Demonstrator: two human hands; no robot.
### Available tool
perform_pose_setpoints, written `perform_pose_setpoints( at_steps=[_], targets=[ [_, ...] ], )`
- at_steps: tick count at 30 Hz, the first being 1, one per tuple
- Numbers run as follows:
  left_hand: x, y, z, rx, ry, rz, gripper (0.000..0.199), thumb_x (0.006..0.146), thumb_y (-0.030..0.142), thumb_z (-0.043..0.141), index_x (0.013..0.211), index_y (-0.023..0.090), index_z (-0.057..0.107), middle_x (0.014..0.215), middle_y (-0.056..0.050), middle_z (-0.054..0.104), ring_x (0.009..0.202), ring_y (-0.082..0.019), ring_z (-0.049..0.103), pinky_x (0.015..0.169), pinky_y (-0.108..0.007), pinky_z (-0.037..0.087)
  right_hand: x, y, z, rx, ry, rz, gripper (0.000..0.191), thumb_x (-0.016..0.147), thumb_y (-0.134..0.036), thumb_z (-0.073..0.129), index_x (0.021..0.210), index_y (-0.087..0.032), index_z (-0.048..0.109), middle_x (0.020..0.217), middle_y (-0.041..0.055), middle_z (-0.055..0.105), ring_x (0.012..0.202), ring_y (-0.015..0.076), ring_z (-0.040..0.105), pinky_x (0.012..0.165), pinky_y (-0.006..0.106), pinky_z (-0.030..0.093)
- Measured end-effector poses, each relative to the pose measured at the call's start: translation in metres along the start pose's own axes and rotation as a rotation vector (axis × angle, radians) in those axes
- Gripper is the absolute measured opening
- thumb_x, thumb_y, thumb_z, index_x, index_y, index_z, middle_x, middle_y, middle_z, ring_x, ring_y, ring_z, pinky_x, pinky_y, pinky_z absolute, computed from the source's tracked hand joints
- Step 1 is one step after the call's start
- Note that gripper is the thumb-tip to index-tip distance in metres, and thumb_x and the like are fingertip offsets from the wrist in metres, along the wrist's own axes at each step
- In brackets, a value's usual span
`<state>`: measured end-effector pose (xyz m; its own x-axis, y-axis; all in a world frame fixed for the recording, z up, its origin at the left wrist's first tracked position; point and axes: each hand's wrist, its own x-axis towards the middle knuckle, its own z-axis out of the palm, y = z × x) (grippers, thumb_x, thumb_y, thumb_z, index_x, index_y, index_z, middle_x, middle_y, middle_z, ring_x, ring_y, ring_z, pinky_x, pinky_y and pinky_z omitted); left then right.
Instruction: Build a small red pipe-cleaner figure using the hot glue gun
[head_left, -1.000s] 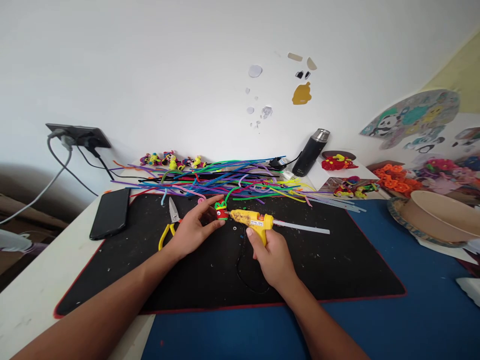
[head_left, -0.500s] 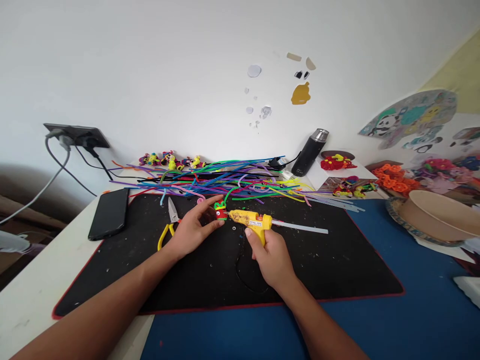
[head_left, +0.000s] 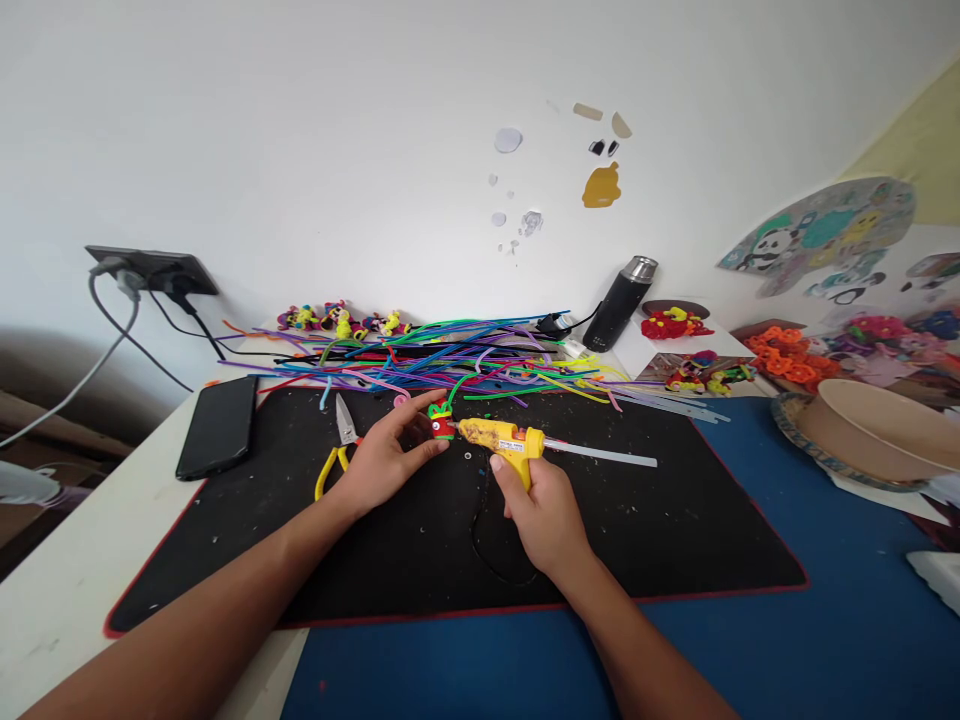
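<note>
Between the thumb and fingers of my left hand [head_left: 391, 455] is a small red and green figure [head_left: 441, 422] with a white eye on it. My right hand [head_left: 546, 510] is wrapped round the handle of a yellow glue gun [head_left: 491, 436], whose nozzle points left and meets the figure's right side. A long clear glue stick [head_left: 607, 454] juts from the gun's back. Just below the nozzle, a tiny round eye [head_left: 468, 456] lies on the black mat [head_left: 637, 540]. Yellow-handled pliers [head_left: 346, 425] rest left of my left hand, partly hidden behind it.
Many coloured pipe cleaners [head_left: 435, 360] lie along the mat's back edge. A black phone [head_left: 217, 428] is at the left. Behind stand small figures [head_left: 341, 322] and a dark flask [head_left: 619, 305]. At the right is a beige bowl [head_left: 885, 425]. The gun's cord loops over the mat.
</note>
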<state>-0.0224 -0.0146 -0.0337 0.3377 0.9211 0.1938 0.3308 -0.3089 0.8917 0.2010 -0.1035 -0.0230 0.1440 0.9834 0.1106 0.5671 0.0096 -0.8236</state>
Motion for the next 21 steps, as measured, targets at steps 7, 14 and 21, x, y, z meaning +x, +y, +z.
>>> perform_pose_setpoints(
  at_steps=[7, 14, 21],
  targets=[
    [-0.0003, 0.0021, -0.0001, -0.004, 0.000, 0.002, 0.067, 0.090, 0.044, 0.076, 0.153, 0.026, 0.058, 0.094, -0.002, 0.068, 0.084, -0.020, 0.064, 0.079, -0.034, 0.053, -0.0003, -0.0022, -0.0014, 0.010, 0.003, -0.003, 0.054, 0.100, -0.063, 0.051, 0.062, -0.026, 0.050, 0.051, 0.0019, 0.058, 0.051, 0.0184, 0.056, 0.053, 0.030, 0.041],
    [-0.0002, 0.0016, -0.0006, 0.005, 0.007, 0.006, 0.067, 0.090, 0.043, 0.076, 0.152, 0.027, 0.059, 0.094, -0.002, 0.069, 0.083, -0.020, 0.065, 0.079, -0.034, 0.054, -0.0004, -0.0022, -0.0018, 0.008, -0.002, -0.004, 0.053, 0.100, -0.064, 0.049, 0.064, -0.026, 0.050, 0.052, 0.0030, 0.060, 0.051, 0.0190, 0.057, 0.053, 0.031, 0.040],
    [-0.0003, 0.0026, -0.0006, -0.006, 0.011, -0.002, 0.067, 0.090, 0.042, 0.076, 0.153, 0.026, 0.059, 0.095, -0.002, 0.068, 0.086, -0.020, 0.064, 0.083, -0.035, 0.053, -0.0003, -0.0019, -0.0017, -0.003, 0.006, -0.008, 0.051, 0.100, -0.063, 0.050, 0.064, -0.026, 0.050, 0.051, 0.0019, 0.059, 0.050, 0.0189, 0.057, 0.053, 0.031, 0.040]
  ],
)
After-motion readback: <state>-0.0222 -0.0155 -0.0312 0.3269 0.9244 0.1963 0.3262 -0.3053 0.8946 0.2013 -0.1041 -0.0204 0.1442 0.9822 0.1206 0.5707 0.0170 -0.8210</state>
